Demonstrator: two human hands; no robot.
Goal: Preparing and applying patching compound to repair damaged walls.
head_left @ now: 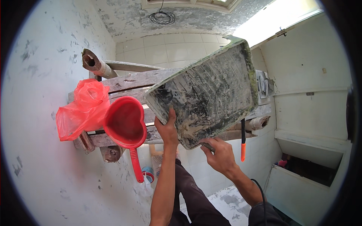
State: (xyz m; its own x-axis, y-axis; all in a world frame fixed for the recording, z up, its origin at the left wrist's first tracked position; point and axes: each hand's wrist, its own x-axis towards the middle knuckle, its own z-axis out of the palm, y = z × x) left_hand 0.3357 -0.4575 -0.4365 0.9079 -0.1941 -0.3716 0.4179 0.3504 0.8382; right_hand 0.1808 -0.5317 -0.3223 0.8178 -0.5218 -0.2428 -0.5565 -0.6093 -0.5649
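Note:
My left hand (167, 128) grips the near left edge of a paint roller tray (215, 88), its thumb on the inner face and its other fingers out of sight beneath. The tray is held tilted above a wooden bench, and its ribbed inside is crusted with grey and black dried paint. At the tray's lower corner, my right hand (220, 156) is closed on a small grey piece (208, 147), mostly covered by the fingers, so its kind cannot be made out.
A red heart-shaped dipper (126, 122) and a crumpled red plastic bag (88, 103) lie on the plank bench (130, 81) at left. A black-and-orange tool handle (243, 145) juts from the bench's near side. Below stands a blue container (148, 174). Coiled cable (162, 17) lies at the back.

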